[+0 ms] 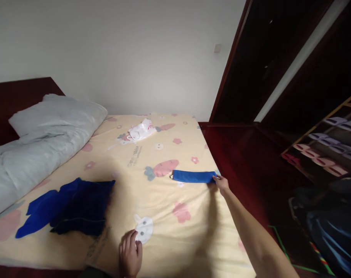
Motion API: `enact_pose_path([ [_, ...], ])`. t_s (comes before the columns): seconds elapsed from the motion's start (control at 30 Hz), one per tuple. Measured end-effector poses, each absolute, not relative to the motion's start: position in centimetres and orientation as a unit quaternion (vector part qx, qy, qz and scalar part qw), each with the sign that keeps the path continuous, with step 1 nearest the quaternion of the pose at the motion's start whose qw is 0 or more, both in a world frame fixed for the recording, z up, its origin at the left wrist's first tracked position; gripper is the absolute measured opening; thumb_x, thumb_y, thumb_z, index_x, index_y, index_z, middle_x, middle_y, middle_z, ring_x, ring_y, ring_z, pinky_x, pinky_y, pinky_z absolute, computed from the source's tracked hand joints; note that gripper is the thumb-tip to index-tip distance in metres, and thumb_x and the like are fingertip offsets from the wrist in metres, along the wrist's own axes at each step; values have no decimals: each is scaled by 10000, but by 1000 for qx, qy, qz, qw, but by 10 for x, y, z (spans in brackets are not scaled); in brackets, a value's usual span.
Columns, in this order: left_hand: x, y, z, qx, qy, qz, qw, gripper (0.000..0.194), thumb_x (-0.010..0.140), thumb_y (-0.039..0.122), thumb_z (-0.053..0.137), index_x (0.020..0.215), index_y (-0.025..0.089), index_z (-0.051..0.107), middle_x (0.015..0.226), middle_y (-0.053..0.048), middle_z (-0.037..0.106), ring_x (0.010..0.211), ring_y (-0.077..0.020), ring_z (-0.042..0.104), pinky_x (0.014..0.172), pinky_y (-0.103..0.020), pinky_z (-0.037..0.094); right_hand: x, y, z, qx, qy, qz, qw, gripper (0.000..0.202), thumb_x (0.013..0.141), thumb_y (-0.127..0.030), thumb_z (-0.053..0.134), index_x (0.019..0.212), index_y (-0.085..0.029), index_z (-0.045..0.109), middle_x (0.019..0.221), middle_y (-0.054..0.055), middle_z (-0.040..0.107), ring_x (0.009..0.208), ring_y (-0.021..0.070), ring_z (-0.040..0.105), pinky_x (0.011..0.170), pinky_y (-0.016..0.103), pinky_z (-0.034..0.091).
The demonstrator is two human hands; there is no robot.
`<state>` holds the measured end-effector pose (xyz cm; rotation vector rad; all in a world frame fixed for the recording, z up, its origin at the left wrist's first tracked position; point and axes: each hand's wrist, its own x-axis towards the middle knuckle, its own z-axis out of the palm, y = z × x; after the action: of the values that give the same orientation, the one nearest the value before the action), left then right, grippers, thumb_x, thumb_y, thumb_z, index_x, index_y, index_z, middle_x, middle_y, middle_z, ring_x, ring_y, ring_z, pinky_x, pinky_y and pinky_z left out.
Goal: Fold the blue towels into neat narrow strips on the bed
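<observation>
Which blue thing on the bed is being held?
The long, narrow blue strip, pinched at one end by the right hand; the crumpled blue cloth lies apart, untouched.

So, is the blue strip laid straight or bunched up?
Straight: the blue strip forms a long, even band, the right hand holding one end.

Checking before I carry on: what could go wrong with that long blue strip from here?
Dropping: the right grip holds the blue strip only at one end, near the bed's side edge, so a slip might send it to the floor.

Twisting: the left grip is well away from the strip, leaving its other end unheld; that end could fold or swing if lifted.
</observation>
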<state>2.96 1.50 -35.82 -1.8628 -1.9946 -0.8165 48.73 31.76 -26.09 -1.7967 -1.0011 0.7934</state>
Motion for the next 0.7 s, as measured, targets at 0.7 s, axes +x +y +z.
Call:
enact_pose_path([
  [0.7,43,10,-342,-609,-734,-293,63,290,878,221,489,1110,213,664,1136,-102,717,1115,-292,649,954,-462,511,516,31,-336,-645,-699,54,305,400,911,-446,451,1075,-211,729,1155,137,697,1068,337,652,957,477,497],
])
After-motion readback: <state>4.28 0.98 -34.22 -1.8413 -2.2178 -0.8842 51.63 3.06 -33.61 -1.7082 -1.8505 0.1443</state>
